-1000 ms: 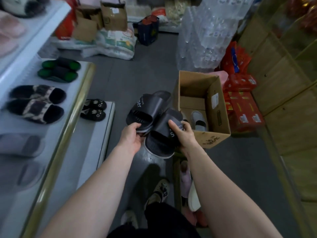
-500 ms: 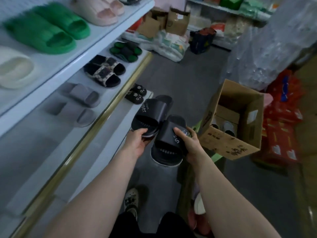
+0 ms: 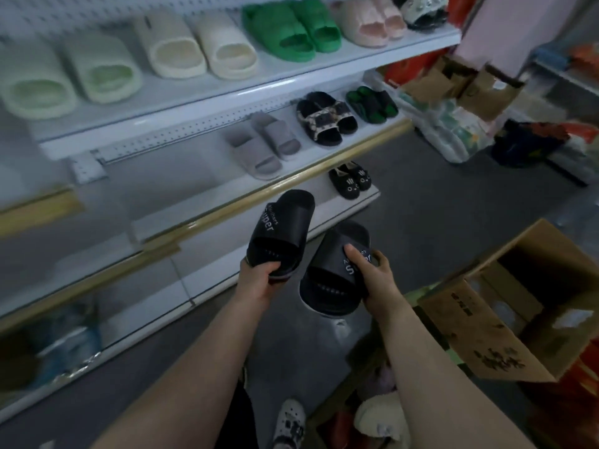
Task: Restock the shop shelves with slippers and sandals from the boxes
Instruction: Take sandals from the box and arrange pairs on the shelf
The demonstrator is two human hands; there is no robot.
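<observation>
I stand on a dark grey floor (image 3: 453, 196). On my left runs a white shelf unit (image 3: 291, 82) with a pegboard back (image 3: 64, 14) and a brass-coloured edge strip (image 3: 356, 148). A pale pink wall (image 3: 505, 24) rises ahead. The light is dim.

"Super" on both black slides' (image 3: 281, 230) straps.

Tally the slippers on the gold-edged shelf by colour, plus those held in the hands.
Grey slippers: 2
Black slippers with patterned straps: 2
Green-and-black slippers: 2
Black slides, one in the left hand, one in the right hand: 2
Total: 8
</observation>
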